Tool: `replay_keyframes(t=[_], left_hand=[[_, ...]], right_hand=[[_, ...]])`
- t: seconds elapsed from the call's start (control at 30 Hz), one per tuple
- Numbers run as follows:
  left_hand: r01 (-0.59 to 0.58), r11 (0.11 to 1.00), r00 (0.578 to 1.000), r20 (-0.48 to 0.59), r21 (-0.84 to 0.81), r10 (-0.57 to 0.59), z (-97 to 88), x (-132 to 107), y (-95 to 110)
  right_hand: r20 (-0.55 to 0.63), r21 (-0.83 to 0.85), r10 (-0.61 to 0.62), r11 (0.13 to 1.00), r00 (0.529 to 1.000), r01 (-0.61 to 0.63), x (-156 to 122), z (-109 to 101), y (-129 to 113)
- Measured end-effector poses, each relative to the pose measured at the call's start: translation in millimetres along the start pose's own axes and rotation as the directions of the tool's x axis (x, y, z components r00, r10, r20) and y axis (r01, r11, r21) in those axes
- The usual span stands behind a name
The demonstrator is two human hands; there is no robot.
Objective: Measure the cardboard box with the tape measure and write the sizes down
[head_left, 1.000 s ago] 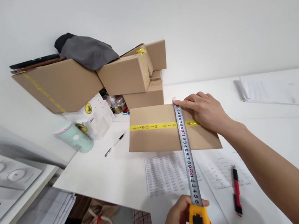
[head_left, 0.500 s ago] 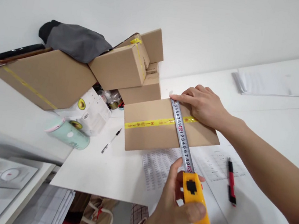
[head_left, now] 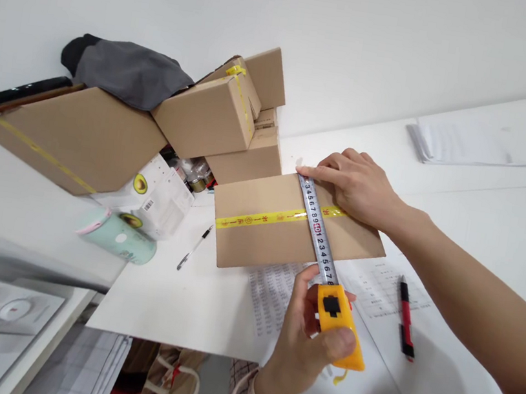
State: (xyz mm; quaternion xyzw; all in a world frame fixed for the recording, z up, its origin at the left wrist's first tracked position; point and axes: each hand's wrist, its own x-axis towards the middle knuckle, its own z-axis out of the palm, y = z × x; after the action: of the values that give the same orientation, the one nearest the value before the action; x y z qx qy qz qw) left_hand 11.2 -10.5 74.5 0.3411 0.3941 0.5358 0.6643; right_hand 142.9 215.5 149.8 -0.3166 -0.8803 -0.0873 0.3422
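Versus half second ago: yellow tape measure (head_left: 337, 321) drawn farther in, case now just beside near edge of cardboard box (head_left: 262, 236), less blade showing. Left hand (head_left: 304, 343) clenched round case, thumb over it, wrist low. Right hand (head_left: 357, 185) flat, fingertips pinning blade end at box far edge. Box mid-table (head_left: 484, 221), on printed sheets (head_left: 273, 296).

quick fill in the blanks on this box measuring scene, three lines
The right hand pins the end of the tape measure on the box, while the left hand grips its ____ case.
The pen beside the right forearm is black and ____.
The green bottle lies on its ____.
Missing words: yellow; red; side
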Motion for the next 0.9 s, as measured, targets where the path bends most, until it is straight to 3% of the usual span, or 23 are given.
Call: replay_keyframes(t=[0.5, 0.67, 0.8, 0.9], left_hand=[[0.004, 1.000, 1.000, -0.015, -0.001, -0.004, 2.9, -2.3, 2.6], [-0.035, 0.998, 0.998, -0.045, 0.052, 0.037, -15.7, -25.6, -26.9], [-0.011, 0.995, 1.000, -0.027, 0.101, 0.013, -39.0, -49.8, -54.8], [0.016, 0.991, 1.000, 0.005, 0.134, -0.017, -51.7, -61.2, -63.7]], right_hand=[[-0.020, -0.040, 0.015, 0.999, 1.000, -0.016, -4.1, -3.6, -5.5], [0.005, -0.037, 0.121, 0.992, 0.993, -0.120, -12.5, -11.6, -14.1], [-0.007, -0.028, 0.162, 0.986, 0.987, -0.162, -21.3, -19.4, -24.3], [-0.020, -0.022, 0.174, 0.985, 0.985, -0.174, -31.2, -23.7, -32.5]])
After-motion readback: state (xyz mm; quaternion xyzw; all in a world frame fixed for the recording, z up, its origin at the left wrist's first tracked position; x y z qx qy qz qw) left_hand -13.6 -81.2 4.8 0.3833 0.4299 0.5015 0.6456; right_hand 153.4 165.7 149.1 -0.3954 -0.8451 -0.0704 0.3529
